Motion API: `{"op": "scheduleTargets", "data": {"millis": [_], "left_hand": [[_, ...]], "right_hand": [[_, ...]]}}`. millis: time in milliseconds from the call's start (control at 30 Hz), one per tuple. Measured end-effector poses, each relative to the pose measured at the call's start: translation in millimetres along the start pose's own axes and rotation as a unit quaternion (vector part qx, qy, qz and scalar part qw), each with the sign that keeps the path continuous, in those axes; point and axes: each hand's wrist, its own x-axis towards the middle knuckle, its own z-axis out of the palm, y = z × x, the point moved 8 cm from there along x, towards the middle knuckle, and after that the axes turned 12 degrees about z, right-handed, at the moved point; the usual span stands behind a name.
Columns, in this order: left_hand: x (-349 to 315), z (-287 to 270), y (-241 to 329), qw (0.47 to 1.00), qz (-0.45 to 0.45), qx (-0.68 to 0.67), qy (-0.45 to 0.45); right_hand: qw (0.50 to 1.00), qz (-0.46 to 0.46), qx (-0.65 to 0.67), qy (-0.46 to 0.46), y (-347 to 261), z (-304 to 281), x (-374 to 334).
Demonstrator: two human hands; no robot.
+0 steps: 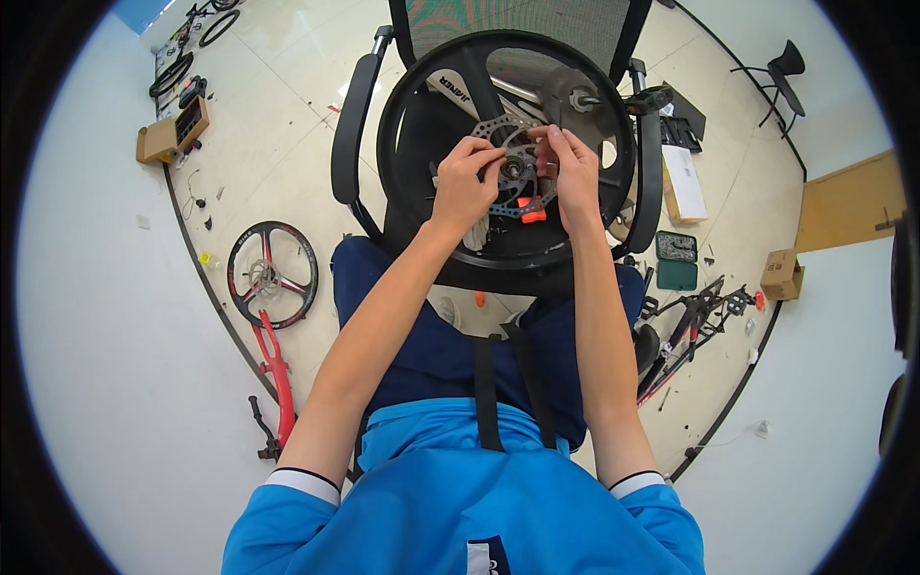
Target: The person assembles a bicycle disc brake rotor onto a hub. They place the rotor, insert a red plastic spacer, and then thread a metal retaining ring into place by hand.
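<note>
A black spoked bicycle wheel (388,158) lies flat across the chair in front of me. A silver brake disc (500,126) with holes around its edge sits over the hub (515,169). My left hand (465,192) is over the disc's left side, thumb and fingers pinched close to the hub; what they hold is too small to make out. At the disc's right side my right hand (573,177) has its thumb and forefinger pinched together. A thin dark piece seems to stick up from them, but its kind is unclear. An orange piece (532,210) shows just below the disc.
The wheel rests on a black office chair with armrests (356,129). On the floor at left are another wheel (310,264) and a red fork (278,374). At right lie a green case (677,275), a bike frame (697,321) and a cardboard box (782,276).
</note>
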Motion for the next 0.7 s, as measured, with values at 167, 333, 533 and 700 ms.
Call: {"op": "scheduleTargets", "data": {"millis": [167, 333, 533, 700], "left_hand": [[0, 1, -1, 1.0, -0.01, -0.011, -0.012], [0, 3, -5, 0.999, -0.029, -0.019, -0.02], [0, 3, -8, 1.0, -0.019, -0.011, -0.023], [-2, 2, -12, 0.999, -0.041, -0.014, -0.029]], "right_hand": [[0.976, -0.103, -0.193, 0.007, -10, 2, -6], [0.97, -0.105, -0.219, -0.01, -4, 10, -12], [0.938, -0.182, -0.296, -0.005, -9, 21, -18], [0.841, -0.337, -0.423, -0.005, -21, 43, -39]]}}
